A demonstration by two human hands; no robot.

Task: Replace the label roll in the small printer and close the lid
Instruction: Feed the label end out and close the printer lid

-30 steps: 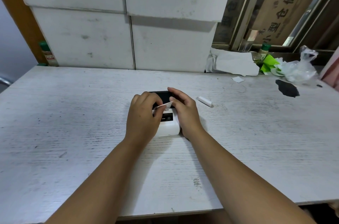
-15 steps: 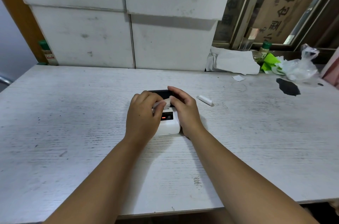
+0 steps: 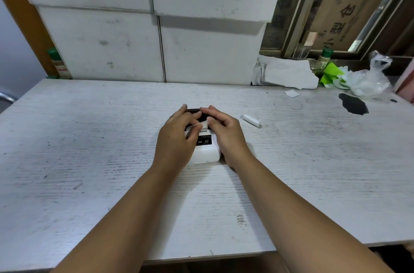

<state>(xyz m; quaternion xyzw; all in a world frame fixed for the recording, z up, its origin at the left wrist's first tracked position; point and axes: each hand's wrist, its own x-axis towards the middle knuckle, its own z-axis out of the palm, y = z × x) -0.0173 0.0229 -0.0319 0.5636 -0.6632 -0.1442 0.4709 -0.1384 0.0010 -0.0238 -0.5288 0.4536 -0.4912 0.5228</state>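
Note:
A small white printer (image 3: 205, 153) with a black top panel sits at the middle of the table. My left hand (image 3: 177, 140) wraps its left side, fingers reaching over the dark far end. My right hand (image 3: 226, 136) holds the right side. Between my thumbs a white label strip (image 3: 198, 126) curls up out of the printer, pinched by both. The roll itself is hidden, and I cannot tell whether the lid is closed. A small white tube-like piece (image 3: 251, 121) lies on the table to the right of the printer.
White foam blocks (image 3: 156, 44) stand along the table's back edge. Far right hold crumpled paper (image 3: 289, 74), a clear plastic bag (image 3: 369, 80), green scraps (image 3: 329, 72), a paper scrap (image 3: 292, 93) and a black stain (image 3: 354, 104). A green-capped bottle (image 3: 58, 62) stands back left.
The label strip, pressed down half a second ago, curls up again between my thumbs. Both hands stay on the printer, and my left fingers have stretched further over its far end.

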